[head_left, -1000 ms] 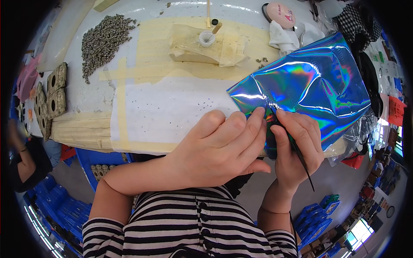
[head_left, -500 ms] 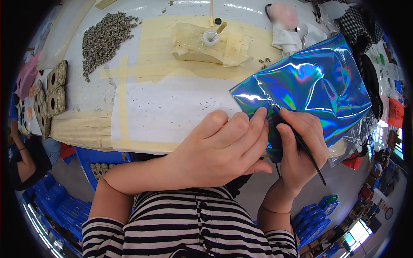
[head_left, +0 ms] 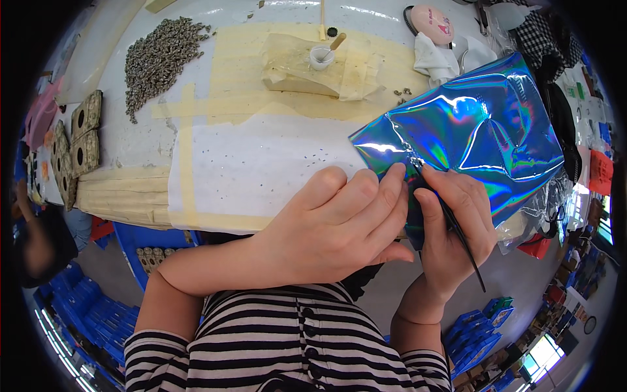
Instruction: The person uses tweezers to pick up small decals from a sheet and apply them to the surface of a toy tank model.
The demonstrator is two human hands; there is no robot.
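My right hand [head_left: 460,225] grips slim black tweezers [head_left: 465,243] between thumb and fingers. Their tip end meets a shiny blue holographic pouch [head_left: 506,137] near its lower left part. Beside that spot, the fingertips of my left hand [head_left: 333,222] rest at the pouch's near left edge. The left fingers are stretched forward and the thumb stands apart; nothing shows in that hand, though its palm side is hidden. Whatever lies between the tweezer tips is too small to make out. Tiny blue and clear specks [head_left: 315,157] are scattered on the white sheet [head_left: 248,189] left of the pouch.
A small white cup [head_left: 321,57] with a wooden stick stands on a tape-covered block [head_left: 294,81]. Small metallic pieces form a pile [head_left: 160,62] at the far left. Camouflage-patterned blocks [head_left: 85,137] sit at the left edge, and a pink oval object [head_left: 432,23] at the far right.
The rear end of the tweezers has swung slightly left and down as my right hand shifted a little. My left hand and the pouch look unmoved.
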